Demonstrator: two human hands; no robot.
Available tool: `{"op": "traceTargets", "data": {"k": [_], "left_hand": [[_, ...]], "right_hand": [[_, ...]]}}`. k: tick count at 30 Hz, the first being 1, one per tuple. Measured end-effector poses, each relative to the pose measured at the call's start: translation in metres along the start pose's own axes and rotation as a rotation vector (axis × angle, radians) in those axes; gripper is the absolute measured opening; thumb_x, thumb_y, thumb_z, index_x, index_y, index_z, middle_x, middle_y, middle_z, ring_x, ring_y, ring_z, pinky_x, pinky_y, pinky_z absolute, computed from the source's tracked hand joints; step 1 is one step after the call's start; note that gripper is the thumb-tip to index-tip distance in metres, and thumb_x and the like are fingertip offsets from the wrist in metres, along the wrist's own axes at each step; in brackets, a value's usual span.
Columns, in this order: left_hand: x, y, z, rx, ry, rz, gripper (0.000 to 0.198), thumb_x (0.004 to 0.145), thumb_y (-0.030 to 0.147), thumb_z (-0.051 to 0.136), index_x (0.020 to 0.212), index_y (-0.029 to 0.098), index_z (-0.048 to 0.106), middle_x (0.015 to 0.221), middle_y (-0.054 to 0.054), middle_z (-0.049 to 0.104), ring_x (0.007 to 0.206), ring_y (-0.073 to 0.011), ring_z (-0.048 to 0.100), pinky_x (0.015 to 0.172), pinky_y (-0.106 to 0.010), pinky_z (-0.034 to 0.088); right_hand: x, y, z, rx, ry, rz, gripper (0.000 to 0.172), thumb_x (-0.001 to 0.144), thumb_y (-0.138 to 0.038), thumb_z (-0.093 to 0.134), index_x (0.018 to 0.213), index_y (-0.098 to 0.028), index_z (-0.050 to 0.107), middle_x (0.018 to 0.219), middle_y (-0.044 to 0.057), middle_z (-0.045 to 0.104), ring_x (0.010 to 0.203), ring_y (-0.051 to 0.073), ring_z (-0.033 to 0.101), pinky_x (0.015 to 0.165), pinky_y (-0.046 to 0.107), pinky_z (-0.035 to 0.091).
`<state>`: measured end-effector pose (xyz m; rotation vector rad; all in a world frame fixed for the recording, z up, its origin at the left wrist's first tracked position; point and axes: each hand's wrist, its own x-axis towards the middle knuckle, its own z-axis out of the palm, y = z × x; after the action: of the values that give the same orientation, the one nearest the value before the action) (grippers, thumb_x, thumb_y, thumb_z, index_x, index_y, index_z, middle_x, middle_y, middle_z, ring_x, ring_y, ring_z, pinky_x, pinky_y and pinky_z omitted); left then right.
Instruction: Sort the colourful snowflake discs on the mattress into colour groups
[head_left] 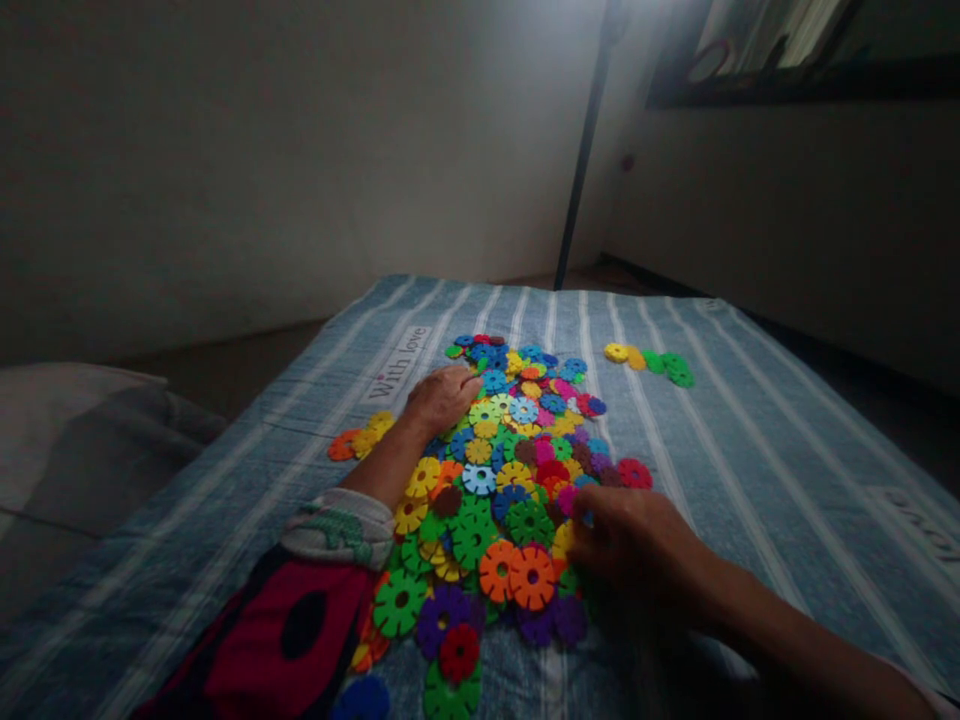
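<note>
A heap of several colourful plastic snowflake discs [510,470] lies spread on a blue striped sheet [750,450]. My left hand [442,397] rests on the heap's upper left side, fingers curled down onto the discs. My right hand [637,545] sits at the heap's lower right edge, fingers bent and pinching among the pieces beside a yellow disc [562,540]; what it grips is hidden. Two orange discs [517,575] lie just left of it.
A short row of yellow and green discs [651,362] lies apart at the upper right. A small orange and yellow cluster [360,440] sits left of my left arm. A dark pole [581,170] stands beyond the sheet by the wall. A grey cushion [67,440] lies far left.
</note>
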<state>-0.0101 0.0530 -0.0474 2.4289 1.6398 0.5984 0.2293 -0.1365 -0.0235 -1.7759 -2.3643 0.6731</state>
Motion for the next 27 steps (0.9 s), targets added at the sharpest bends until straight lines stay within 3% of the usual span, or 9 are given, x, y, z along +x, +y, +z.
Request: {"op": "traceTargets", "data": {"k": [5, 9, 16, 21, 27], "left_hand": [[0.000, -0.001, 0.001, -0.012, 0.006, 0.019, 0.035, 0.087, 0.039, 0.037, 0.083, 0.021, 0.067, 0.097, -0.006, 0.071, 0.102, -0.0208, 0.061, 0.092, -0.030, 0.047], [0.000, -0.001, 0.001, -0.033, 0.018, 0.019, 0.035, 0.086, 0.040, 0.038, 0.081, 0.021, 0.066, 0.094, -0.006, 0.071, 0.099, -0.0209, 0.061, 0.090, -0.030, 0.047], [0.000, 0.000, 0.000, -0.029, 0.002, 0.020, 0.036, 0.086, 0.040, 0.037, 0.079, 0.020, 0.066, 0.091, -0.006, 0.070, 0.097, -0.0208, 0.061, 0.088, -0.029, 0.047], [0.001, -0.001, 0.000, -0.017, 0.002, 0.031, 0.036, 0.087, 0.040, 0.036, 0.077, 0.021, 0.065, 0.089, -0.006, 0.069, 0.093, -0.0203, 0.061, 0.086, -0.029, 0.047], [0.001, 0.000, -0.003, 0.018, -0.028, 0.032, 0.037, 0.088, 0.041, 0.032, 0.076, 0.022, 0.061, 0.089, -0.005, 0.068, 0.090, -0.0203, 0.061, 0.084, -0.029, 0.046]], "right_hand": [[0.000, -0.002, -0.005, 0.006, -0.061, -0.002, 0.001, 0.078, -0.018, 0.058, 0.077, -0.019, 0.058, 0.065, -0.002, 0.055, 0.056, 0.009, 0.041, 0.053, 0.023, 0.022], [-0.001, -0.003, -0.007, 0.094, -0.062, -0.010, 0.010, 0.077, -0.014, 0.055, 0.069, -0.018, 0.052, 0.061, -0.004, 0.045, 0.055, 0.008, 0.034, 0.052, 0.023, 0.021], [-0.001, 0.008, -0.016, 0.333, -0.053, -0.090, 0.020, 0.079, -0.025, 0.060, 0.065, -0.018, 0.048, 0.061, -0.004, 0.046, 0.055, 0.009, 0.038, 0.049, 0.021, 0.024], [0.002, 0.036, -0.035, 0.323, 0.163, -0.063, 0.023, 0.083, -0.036, 0.056, 0.068, -0.019, 0.055, 0.062, -0.002, 0.054, 0.057, 0.011, 0.046, 0.052, 0.022, 0.033], [0.014, 0.068, -0.038, -0.048, 0.393, 0.080, 0.017, 0.082, -0.032, 0.058, 0.071, -0.020, 0.059, 0.063, 0.001, 0.062, 0.055, 0.014, 0.054, 0.053, 0.025, 0.031]]}}
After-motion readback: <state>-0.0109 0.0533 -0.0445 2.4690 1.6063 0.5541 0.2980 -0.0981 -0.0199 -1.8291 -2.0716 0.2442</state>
